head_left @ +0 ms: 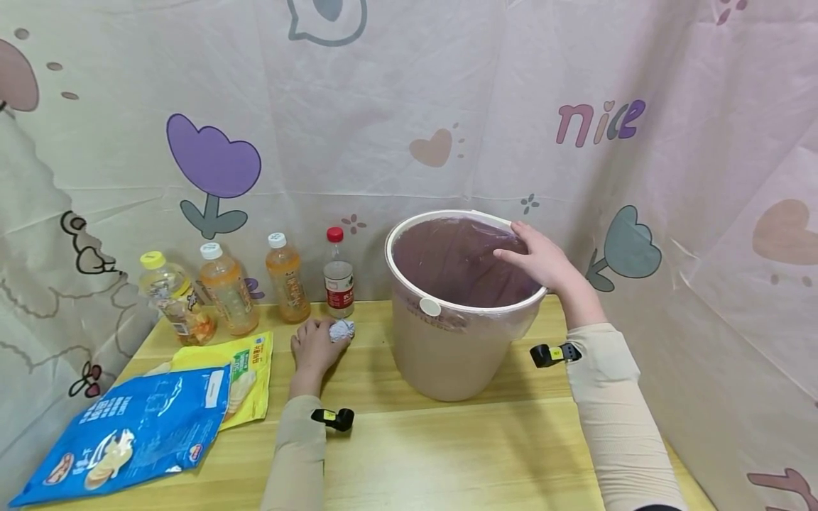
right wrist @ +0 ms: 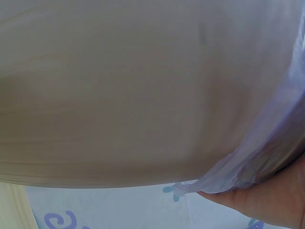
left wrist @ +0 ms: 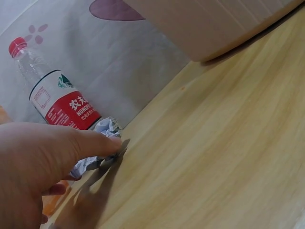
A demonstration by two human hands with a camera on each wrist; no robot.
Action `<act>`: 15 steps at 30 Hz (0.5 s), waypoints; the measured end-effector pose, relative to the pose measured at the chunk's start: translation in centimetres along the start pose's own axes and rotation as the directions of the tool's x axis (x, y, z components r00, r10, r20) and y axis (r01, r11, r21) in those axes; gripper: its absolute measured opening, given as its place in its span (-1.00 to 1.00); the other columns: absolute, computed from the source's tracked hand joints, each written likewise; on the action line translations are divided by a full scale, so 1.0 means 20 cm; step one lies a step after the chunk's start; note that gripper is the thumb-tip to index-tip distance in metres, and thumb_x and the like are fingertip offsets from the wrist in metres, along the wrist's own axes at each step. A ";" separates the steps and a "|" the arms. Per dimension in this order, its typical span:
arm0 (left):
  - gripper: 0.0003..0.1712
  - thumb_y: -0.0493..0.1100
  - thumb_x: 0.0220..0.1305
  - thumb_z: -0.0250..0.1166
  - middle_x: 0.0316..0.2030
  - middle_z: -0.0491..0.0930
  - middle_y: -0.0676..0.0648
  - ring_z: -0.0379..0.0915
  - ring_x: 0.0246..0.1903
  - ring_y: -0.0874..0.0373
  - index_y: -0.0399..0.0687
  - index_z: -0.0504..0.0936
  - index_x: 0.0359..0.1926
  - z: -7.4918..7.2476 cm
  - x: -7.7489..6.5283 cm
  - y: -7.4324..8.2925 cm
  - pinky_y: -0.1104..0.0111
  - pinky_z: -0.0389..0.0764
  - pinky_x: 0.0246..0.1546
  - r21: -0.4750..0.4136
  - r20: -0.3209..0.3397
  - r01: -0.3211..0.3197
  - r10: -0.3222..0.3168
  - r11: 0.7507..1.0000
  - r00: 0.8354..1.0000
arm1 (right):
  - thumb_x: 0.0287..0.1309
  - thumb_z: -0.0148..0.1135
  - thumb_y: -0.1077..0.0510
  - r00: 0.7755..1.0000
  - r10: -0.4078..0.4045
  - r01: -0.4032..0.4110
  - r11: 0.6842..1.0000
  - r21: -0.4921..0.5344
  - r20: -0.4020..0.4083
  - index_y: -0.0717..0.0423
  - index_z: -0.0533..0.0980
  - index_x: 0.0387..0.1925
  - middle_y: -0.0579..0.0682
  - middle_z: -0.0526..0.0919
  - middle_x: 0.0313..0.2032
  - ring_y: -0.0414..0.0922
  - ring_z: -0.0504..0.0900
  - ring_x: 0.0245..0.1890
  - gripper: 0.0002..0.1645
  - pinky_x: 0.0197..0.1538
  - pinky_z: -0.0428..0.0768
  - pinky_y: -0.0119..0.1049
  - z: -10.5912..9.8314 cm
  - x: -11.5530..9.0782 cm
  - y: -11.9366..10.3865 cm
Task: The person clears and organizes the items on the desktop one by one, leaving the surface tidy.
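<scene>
At the table's back, my left hand (head_left: 316,345) pinches a crumpled paper ball (head_left: 341,330) between thumb and fingers. The left wrist view shows the thumb (left wrist: 93,143) over the white-and-grey paper (left wrist: 108,126), right in front of a red-capped water bottle (left wrist: 59,102). My right hand (head_left: 540,257) rests on the right rim of a large beige trash bin (head_left: 441,358), its visible fingers extended and the thumb over the opening. A thin clear purplish liner bag (head_left: 460,262) lines the bin and folds over the rim, its edge near the right hand (right wrist: 267,202) in the right wrist view.
Several plastic bottles stand in a row at the back left, among them a yellow-capped one (head_left: 175,298) and an orange-tinted one (head_left: 289,280). Blue (head_left: 137,433) and yellow (head_left: 255,376) snack bags overlap at the left. A patterned cloth (head_left: 358,106) hangs behind the wooden table (head_left: 409,454).
</scene>
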State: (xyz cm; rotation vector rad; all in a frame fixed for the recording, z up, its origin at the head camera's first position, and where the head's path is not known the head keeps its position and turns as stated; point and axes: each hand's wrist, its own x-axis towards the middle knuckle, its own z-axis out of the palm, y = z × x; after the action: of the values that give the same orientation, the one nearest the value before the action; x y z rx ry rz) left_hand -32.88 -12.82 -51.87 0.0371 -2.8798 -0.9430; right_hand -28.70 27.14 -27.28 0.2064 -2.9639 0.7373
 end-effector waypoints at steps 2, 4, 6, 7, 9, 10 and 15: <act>-0.30 0.11 0.18 0.33 0.22 0.29 -0.35 0.08 0.27 -0.34 -0.15 0.44 0.25 0.00 0.00 0.00 -0.30 -0.04 0.32 0.011 0.008 -0.002 0.002 1.000 1.000 | 0.30 0.04 -0.28 1.000 0.000 0.000 1.000 -0.001 0.000 0.17 -0.05 0.52 0.21 -0.09 0.53 0.23 -0.11 0.53 0.00 0.49 -0.08 0.24 0.00 0.00 0.00; -0.30 0.12 0.18 0.32 0.21 0.31 -0.36 0.11 0.25 -0.34 -0.16 0.43 0.24 -0.01 0.00 -0.01 -0.27 0.05 0.30 0.025 0.017 -0.009 0.008 1.000 1.000 | 0.30 0.03 -0.29 1.000 0.002 -0.002 1.000 -0.001 0.001 0.16 -0.06 0.52 0.21 -0.09 0.53 0.23 -0.11 0.53 0.00 0.49 -0.08 0.25 0.00 0.00 0.00; -0.29 0.14 0.17 0.32 0.21 0.34 -0.36 0.14 0.23 -0.32 -0.17 0.44 0.23 -0.01 0.00 0.00 -0.22 0.13 0.27 0.035 0.023 -0.011 0.010 0.999 1.000 | 0.30 0.04 -0.29 1.000 0.004 -0.004 1.000 0.001 0.000 0.16 -0.06 0.52 0.21 -0.09 0.53 0.22 -0.11 0.53 0.00 0.49 -0.08 0.25 0.00 0.00 0.00; -0.29 0.15 0.17 0.32 0.20 0.35 -0.36 0.15 0.22 -0.31 -0.18 0.44 0.22 -0.01 0.00 0.00 -0.20 0.17 0.24 0.039 0.025 -0.012 0.011 0.999 1.000 | 0.30 0.04 -0.28 1.000 0.004 -0.004 1.000 0.003 0.000 0.16 -0.06 0.52 0.21 -0.09 0.53 0.23 -0.11 0.53 0.00 0.49 -0.08 0.25 0.00 0.00 0.00; -0.30 0.15 0.16 0.33 0.20 0.39 -0.34 0.16 0.21 -0.30 -0.18 0.45 0.20 -0.01 0.00 0.00 -0.18 0.19 0.20 0.043 0.027 -0.012 0.010 0.999 1.000 | 0.30 0.04 -0.28 1.000 0.005 -0.005 1.000 0.005 0.001 0.16 -0.06 0.52 0.21 -0.10 0.53 0.23 -0.11 0.53 0.00 0.49 -0.08 0.25 0.00 0.00 0.00; -0.30 0.15 0.16 0.33 0.19 0.40 -0.33 0.17 0.20 -0.29 -0.17 0.46 0.19 -0.02 0.00 0.00 -0.18 0.19 0.18 0.044 0.028 -0.011 0.010 0.999 1.000 | 0.30 0.04 -0.28 1.000 0.004 -0.004 1.000 0.005 0.001 0.16 -0.06 0.52 0.21 -0.10 0.53 0.23 -0.11 0.53 0.01 0.49 -0.08 0.25 0.00 0.00 0.00; -0.33 0.16 0.14 0.35 0.17 0.46 -0.28 0.20 0.16 -0.25 -0.15 0.48 0.15 -0.02 0.00 0.00 -0.13 0.21 0.09 0.055 0.028 -0.014 0.012 0.998 1.000 | 0.30 0.03 -0.29 1.000 0.001 -0.001 1.000 0.004 0.000 0.16 -0.06 0.52 0.22 -0.09 0.53 0.23 -0.10 0.53 0.01 0.49 -0.08 0.24 0.00 0.00 0.00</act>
State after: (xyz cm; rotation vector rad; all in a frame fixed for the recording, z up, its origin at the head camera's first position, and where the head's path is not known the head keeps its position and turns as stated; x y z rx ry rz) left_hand -32.88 -12.98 -51.52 0.0098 -2.9276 -0.8685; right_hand -28.69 27.15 -27.30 0.2056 -2.9631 0.7434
